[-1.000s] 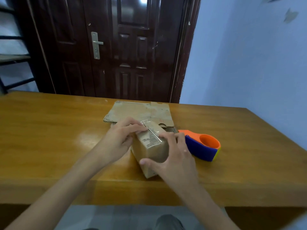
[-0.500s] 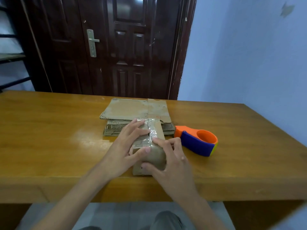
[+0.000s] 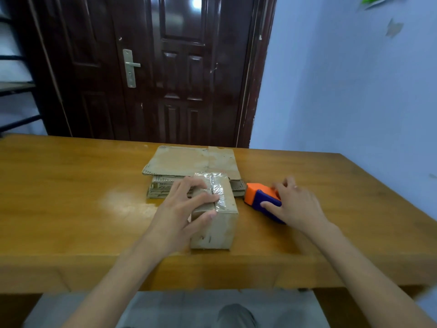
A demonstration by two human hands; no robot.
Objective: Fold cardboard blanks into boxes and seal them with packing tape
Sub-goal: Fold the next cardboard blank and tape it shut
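Corrugated brown cardboard box [image 3: 214,216], small and likely light, stiff-walled but crushable, is sitting near the worktop's [image 3: 71,185] front edge, its glossy taped top probably slippery; gripping the side walls looks safest. The left hand [image 3: 182,209] is resting on its left side, fingers spread over the top. Just right, the right hand [image 3: 293,204] is curling around the orange-and-blue tape dispenser [image 3: 260,200].

Single head-worn view looks forward and down; close over the table [image 3: 71,185].
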